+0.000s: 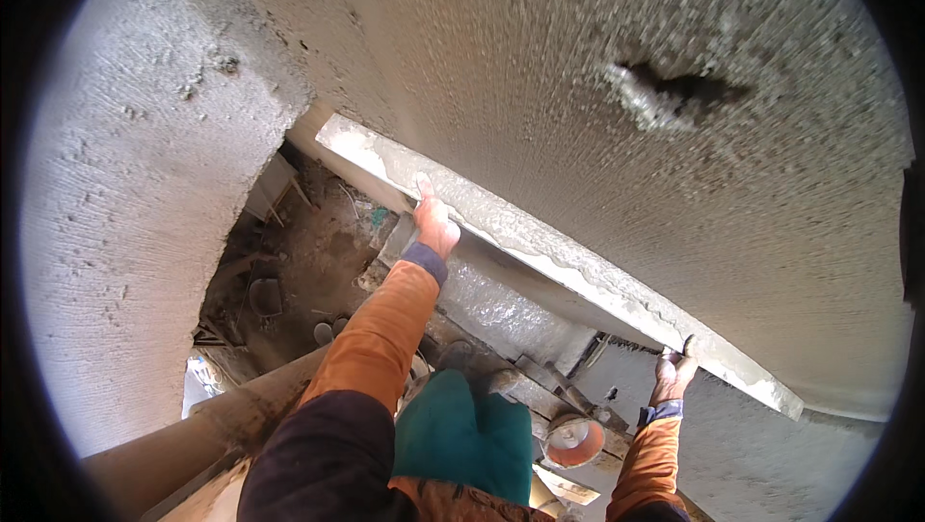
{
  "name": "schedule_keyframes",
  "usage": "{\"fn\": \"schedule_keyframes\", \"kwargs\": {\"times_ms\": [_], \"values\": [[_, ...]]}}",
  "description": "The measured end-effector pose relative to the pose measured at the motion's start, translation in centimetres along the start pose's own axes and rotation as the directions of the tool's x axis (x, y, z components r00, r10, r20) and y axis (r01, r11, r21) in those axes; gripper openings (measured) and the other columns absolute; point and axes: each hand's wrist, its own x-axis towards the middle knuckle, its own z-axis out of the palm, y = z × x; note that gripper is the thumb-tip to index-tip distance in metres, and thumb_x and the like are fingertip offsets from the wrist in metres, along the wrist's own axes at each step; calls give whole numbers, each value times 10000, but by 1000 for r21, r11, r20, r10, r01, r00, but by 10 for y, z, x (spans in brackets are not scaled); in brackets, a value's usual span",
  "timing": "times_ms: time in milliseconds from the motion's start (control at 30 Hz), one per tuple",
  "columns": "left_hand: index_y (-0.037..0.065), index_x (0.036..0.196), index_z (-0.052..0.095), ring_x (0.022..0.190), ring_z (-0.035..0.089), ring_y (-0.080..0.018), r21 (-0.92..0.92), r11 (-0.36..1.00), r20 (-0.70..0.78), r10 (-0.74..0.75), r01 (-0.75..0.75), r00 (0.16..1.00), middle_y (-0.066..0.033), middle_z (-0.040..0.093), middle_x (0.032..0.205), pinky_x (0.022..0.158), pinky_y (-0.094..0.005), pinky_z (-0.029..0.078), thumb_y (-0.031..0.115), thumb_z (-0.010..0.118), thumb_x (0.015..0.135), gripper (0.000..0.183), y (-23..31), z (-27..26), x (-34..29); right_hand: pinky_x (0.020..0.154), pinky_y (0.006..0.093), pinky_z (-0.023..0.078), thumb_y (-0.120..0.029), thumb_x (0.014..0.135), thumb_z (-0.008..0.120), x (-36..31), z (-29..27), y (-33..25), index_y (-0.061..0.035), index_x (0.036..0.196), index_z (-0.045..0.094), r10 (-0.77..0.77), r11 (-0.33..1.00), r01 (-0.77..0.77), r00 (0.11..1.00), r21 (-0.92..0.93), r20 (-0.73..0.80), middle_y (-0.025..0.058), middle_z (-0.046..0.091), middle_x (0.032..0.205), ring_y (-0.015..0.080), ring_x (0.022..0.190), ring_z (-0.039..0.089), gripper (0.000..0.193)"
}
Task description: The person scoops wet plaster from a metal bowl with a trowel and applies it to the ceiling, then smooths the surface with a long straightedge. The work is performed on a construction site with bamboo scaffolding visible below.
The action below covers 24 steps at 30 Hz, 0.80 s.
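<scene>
A long straightedge (568,267), smeared with wet mortar, lies slantwise along the rough plastered wall (462,69), from upper left to lower right. My left hand (436,223) grips its lower edge toward the upper-left end, the thumb lying up over its face. Farther along, close to the lower-right end, my right hand (674,376) holds the same edge with the thumb on top. The fingers of both hands are partly hidden beneath the straightedge. Fine combed lines and a deep ragged hole (689,89) mark the plaster above it.
Another rough plastered surface (125,185) rises at the left. A round bucket with an orange rim (575,441) stands on planks near my right forearm. A thick pole (217,426) crosses the lower left. Far below, the dirt floor (332,233) holds scattered debris.
</scene>
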Motion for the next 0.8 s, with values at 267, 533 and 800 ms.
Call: {"fn": "schedule_keyframes", "kwargs": {"times_ms": [267,533,800], "values": [[-33,1425,393,1199,515,-298,82,996,85,-31,24,996,-193,477,1397,1004,-399,433,590,551,930,811,109,59,-116,1064,531,428,-135,948,619,-48,56,-91,15,1351,423,78,994,-81,996,72,52,192,540,1307,353,1224,528,472],[-108,1376,412,1236,488,-280,-75,996,196,58,-44,979,-182,485,1403,1083,-446,364,578,586,915,844,177,93,-182,1090,484,409,-181,981,570,-105,120,-161,81,1338,401,51,999,-50,989,-11,137,242,518,1341,369,1249,512,474],[-39,1203,585,847,637,-256,-24,960,301,273,-279,914,-175,673,1006,752,-408,514,587,444,979,680,252,130,-247,1048,454,441,-167,962,617,-157,171,-231,89,1244,504,-71,997,75,988,-28,140,219,589,1260,335,1173,558,397]]}}
